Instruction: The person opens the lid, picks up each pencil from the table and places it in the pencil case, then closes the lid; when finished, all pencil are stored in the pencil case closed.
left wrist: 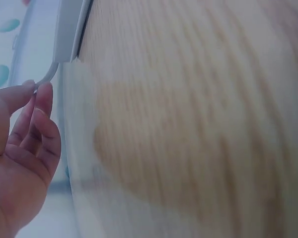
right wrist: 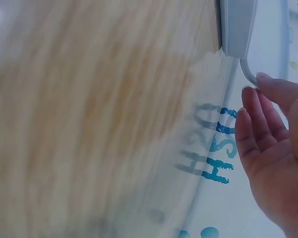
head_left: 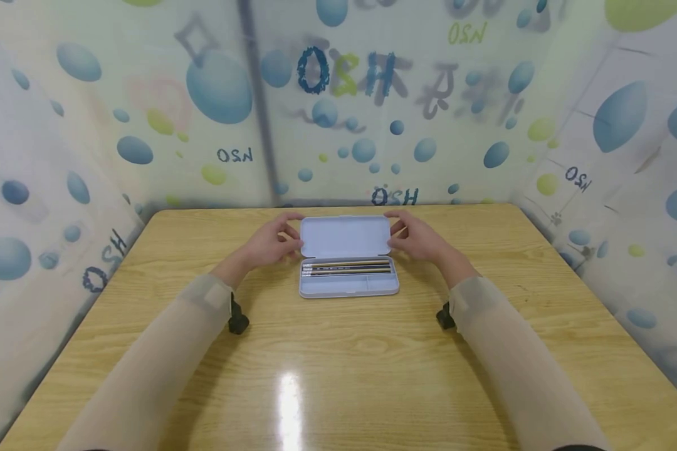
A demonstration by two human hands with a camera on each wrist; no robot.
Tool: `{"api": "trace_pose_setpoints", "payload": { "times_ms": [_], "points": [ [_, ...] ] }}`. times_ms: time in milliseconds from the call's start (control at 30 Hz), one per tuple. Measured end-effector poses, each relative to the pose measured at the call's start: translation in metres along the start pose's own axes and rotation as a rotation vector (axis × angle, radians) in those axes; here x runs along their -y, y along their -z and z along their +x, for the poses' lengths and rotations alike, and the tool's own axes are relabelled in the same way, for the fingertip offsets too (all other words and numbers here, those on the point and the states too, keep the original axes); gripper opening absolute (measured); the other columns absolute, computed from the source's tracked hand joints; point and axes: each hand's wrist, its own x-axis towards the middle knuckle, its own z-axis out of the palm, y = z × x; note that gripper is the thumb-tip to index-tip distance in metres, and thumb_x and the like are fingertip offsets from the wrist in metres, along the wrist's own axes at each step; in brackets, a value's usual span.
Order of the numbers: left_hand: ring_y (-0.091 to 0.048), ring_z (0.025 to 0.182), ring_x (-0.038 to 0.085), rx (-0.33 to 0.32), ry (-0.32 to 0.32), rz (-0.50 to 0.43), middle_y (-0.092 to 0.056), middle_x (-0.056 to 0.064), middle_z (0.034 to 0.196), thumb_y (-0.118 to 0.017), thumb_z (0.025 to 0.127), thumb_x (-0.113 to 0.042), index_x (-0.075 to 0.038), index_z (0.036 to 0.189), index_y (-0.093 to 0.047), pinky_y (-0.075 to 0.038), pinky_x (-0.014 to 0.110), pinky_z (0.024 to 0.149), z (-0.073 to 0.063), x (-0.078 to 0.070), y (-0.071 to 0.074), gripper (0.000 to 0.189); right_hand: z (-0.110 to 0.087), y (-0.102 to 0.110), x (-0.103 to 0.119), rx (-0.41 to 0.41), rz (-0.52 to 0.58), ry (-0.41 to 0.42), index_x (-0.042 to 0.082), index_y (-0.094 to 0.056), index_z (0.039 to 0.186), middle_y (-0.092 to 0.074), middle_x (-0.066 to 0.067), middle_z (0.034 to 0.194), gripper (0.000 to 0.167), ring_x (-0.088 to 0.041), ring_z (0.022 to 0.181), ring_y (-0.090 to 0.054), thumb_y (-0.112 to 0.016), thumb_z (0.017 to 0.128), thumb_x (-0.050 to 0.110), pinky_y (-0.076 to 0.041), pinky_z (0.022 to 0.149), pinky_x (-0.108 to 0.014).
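Note:
A pale pencil case [head_left: 333,287] stands opened on the table, its lid [head_left: 345,236] raised at the far side. Several dark pencils with gold stripes [head_left: 346,269] lie side by side in the long upper compartment. At the lid's left edge, my left hand [head_left: 272,241] pinches it between thumb and fingertips. My right hand [head_left: 420,238] pinches the opposite edge in the same way. In the left wrist view, thumb and fingers of the left hand [left wrist: 27,144] meet at the lid's rim. The right wrist view shows the right hand [right wrist: 278,134] at the lid's other corner.
The wooden table [head_left: 350,369] carries the case near its far edge. Behind it rises a patterned curtain [head_left: 338,113] with blue and green spots, and similar panels stand at both sides. Black wrist devices [head_left: 238,321] sit under both sleeves.

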Motion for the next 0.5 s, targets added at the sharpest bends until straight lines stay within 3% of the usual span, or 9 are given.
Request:
{"api": "trace_pose_setpoints", "payload": {
  "times_ms": [200,500],
  "points": [
    [-0.073,0.090,0.029,-0.037,-0.046,-0.038,-0.062,0.019,0.125,-0.070,0.108,-0.009,-0.016,0.161,-0.042,-0.053,0.030,0.066,-0.004,-0.003,-0.002,0.060,-0.006,-0.001,0.003,-0.037,0.024,0.031,0.020,-0.037,0.164,-0.062,-0.018,0.137,0.068,-0.035,0.113,-0.069,-0.071,0.107,0.009,-0.059,0.093,-0.043],
    [-0.071,0.103,0.037,-0.114,-0.129,-0.094,-0.063,0.022,0.124,-0.069,0.106,-0.004,-0.009,0.152,-0.052,-0.057,0.031,0.072,-0.009,-0.004,-0.006,0.050,-0.014,-0.001,0.003,-0.066,0.090,0.102,0.016,-0.038,0.157,-0.062,-0.021,0.130,0.057,-0.036,0.102,-0.070,-0.067,0.109,0.006,-0.060,0.084,-0.041]
  ]
}}
